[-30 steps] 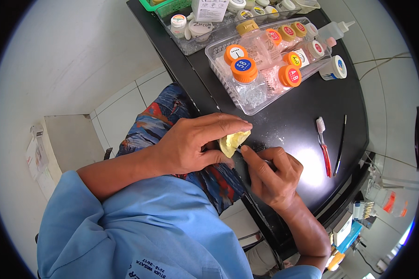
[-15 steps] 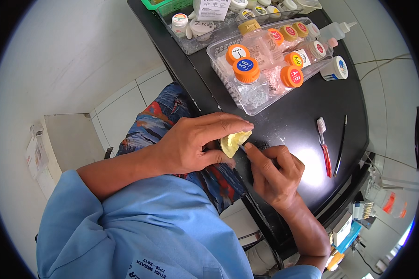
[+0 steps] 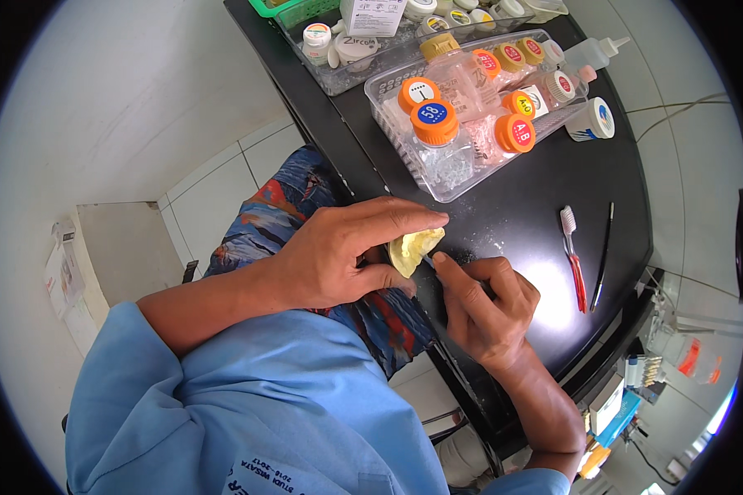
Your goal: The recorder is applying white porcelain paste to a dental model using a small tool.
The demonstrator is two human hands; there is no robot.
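Note:
My left hand is closed round a pale yellow, irregular plaster model, fingers over its top and thumb below, near the table's front edge. Just right of it, my right hand grips a slim metal tool, index finger along it and its tip at the model's lower right side; most of the tool is hidden by the fingers. A red-handled toothbrush and a thin dark rod lie to the right on the black table, with white specks of powder near the model.
A clear basket of orange-lidded jars sits behind my hands, another tray of white containers behind it. A white tub and squeeze bottle stand at right. Patterned fabric lies below the table's left edge.
My right hand with the tool has shifted slightly up and right since a second ago. My left hand and the model have barely moved.

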